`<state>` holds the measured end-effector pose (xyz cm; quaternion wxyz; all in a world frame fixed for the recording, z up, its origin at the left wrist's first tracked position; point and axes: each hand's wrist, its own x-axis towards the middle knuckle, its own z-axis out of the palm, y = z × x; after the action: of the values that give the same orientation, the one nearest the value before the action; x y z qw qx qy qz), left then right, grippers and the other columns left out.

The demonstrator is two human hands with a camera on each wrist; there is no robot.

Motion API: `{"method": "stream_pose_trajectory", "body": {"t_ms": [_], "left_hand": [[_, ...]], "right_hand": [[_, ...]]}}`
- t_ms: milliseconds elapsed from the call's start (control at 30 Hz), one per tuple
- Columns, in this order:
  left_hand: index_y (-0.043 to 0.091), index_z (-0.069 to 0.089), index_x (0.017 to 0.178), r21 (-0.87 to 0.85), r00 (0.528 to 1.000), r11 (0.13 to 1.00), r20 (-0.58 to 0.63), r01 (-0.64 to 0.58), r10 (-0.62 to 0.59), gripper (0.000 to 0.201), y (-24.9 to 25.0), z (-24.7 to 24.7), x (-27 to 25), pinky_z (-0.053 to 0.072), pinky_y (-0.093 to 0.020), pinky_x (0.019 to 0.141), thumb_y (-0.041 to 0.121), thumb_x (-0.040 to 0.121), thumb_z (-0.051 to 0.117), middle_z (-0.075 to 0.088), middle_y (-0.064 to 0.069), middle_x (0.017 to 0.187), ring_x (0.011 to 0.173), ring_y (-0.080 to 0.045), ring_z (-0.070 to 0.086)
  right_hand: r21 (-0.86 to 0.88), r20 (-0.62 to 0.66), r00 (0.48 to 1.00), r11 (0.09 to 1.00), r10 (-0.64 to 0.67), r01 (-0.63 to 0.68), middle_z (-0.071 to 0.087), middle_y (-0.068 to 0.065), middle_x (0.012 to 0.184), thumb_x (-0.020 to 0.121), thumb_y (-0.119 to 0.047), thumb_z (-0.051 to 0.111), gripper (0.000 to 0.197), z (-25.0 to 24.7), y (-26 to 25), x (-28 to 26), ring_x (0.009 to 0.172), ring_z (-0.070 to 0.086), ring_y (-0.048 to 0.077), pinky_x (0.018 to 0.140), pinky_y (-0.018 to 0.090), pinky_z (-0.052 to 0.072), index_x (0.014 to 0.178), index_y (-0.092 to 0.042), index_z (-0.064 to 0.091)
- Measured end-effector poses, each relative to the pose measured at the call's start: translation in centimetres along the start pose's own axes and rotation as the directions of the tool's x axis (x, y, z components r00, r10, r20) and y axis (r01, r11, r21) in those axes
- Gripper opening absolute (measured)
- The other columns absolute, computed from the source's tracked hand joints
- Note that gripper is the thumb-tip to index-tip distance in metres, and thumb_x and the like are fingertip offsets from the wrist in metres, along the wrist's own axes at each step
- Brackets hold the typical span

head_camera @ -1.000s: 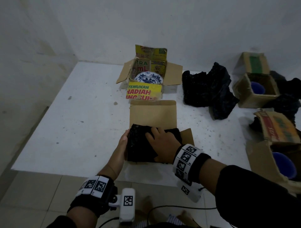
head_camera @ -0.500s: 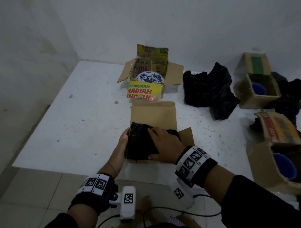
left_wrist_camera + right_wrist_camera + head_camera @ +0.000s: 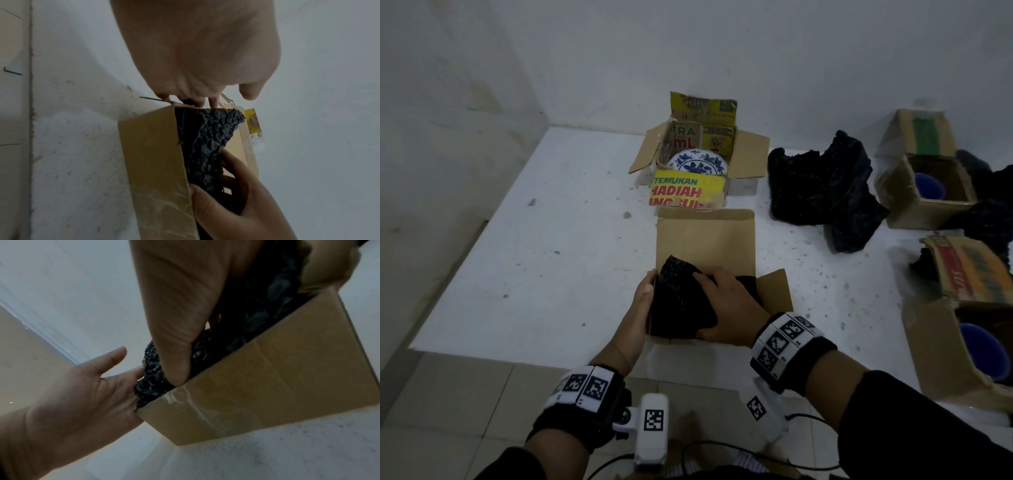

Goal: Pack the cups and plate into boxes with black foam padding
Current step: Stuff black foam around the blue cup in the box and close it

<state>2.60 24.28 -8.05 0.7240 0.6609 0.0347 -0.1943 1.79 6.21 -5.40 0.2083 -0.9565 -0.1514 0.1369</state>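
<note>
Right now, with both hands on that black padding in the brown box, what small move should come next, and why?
Probably push the black foam further down. Its far corner pokes above the rim of the brown box, the right hand lies on top of it, and the left hand steadies the box's left side. The flaps stand open, and likely won't close flat until the padding sits lower.

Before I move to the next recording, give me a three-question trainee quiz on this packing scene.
1. True or false: the plate lies in the printed box at the back.
2. What does the right hand press into the plain box?
   A. black foam
   B. a cup
   C. tape
3. Where is the left hand?

Key:
1. True
2. A
3. Flat against the plain box's left side, fingers straight.
</note>
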Motion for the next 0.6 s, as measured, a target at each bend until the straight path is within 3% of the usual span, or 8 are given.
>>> {"method": "stream_pose_trajectory", "body": {"t_ms": [67, 167, 333, 500, 600], "left_hand": [[0.02, 0.02, 0.147, 0.005, 1.0, 1.0, 0.0, 0.001, -0.001, 0.085, 0.2, 0.1, -0.2, 0.036, -0.016, 0.097, 0.064, 0.075, 0.033, 0.033, 0.007, 0.143, 0.127, -0.007, 0.037], [0.019, 0.02, 0.147, -0.002, 1.0, 1.0, 0.004, -0.004, 0.004, 0.078, 0.4, 0.3, -0.4, 0.038, -0.012, 0.092, 0.056, 0.08, 0.03, 0.034, 0.007, 0.142, 0.126, -0.007, 0.038], [0.02, 0.021, 0.147, 0.005, 1.0, 1.0, -0.016, 0.009, -0.009, 0.07, 0.2, 0.0, -0.4, 0.03, -0.028, 0.11, 0.056, 0.088, 0.032, 0.029, 0.002, 0.151, 0.135, -0.011, 0.033], [0.023, 0.024, 0.145, 0.044, 0.999, 0.999, -0.047, 0.025, -0.022, 0.072, 0.2, 0.1, -0.1, 0.024, -0.031, 0.115, 0.056, 0.081, 0.027, 0.028, 0.005, 0.149, 0.137, -0.01, 0.028], [0.021, 0.025, 0.143, 0.055, 0.997, 0.998, -0.079, 0.029, -0.024, 0.058, 0.1, 0.1, 0.3, 0.026, -0.027, 0.11, 0.051, 0.093, 0.03, 0.031, 0.006, 0.143, 0.136, -0.011, 0.029]], "right_hand": [[-0.019, 0.011, 1.0, 1.0, -0.004, 0.005, 0.039, 0.017, 0.132, 0.066, -0.043, 0.076, 0.097, -0.2, 0.1, 0.3, 0.12, 0.04, 0.033, 0.101, 0.044, 0.039, 0.143, -0.006, 0.031], [-0.101, 0.036, 0.999, 0.995, -0.003, 0.007, 0.038, 0.015, 0.13, 0.064, -0.044, 0.076, 0.094, -0.5, -0.1, 0.6, 0.116, 0.041, 0.031, 0.096, 0.043, 0.042, 0.14, -0.008, 0.034], [-0.199, 0.095, 0.994, 0.979, 0.054, -0.034, 0.034, 0.014, 0.128, 0.066, -0.042, 0.075, 0.084, -0.9, -0.9, 1.1, 0.116, 0.039, 0.031, 0.087, 0.039, 0.048, 0.133, -0.011, 0.036], [-0.307, 0.208, 0.965, 0.947, 0.16, -0.091, 0.026, 0.013, 0.136, 0.067, -0.047, 0.074, 0.088, -1.5, -1.9, 2.0, 0.123, 0.032, 0.032, 0.09, 0.044, 0.043, 0.136, -0.014, 0.032], [-0.203, 0.306, 0.929, 0.967, 0.21, -0.152, 0.021, 0.01, 0.138, 0.071, -0.056, 0.068, 0.084, -2.3, -2.3, 2.4, 0.125, 0.029, 0.031, 0.097, 0.042, 0.04, 0.136, -0.017, 0.032]]}}
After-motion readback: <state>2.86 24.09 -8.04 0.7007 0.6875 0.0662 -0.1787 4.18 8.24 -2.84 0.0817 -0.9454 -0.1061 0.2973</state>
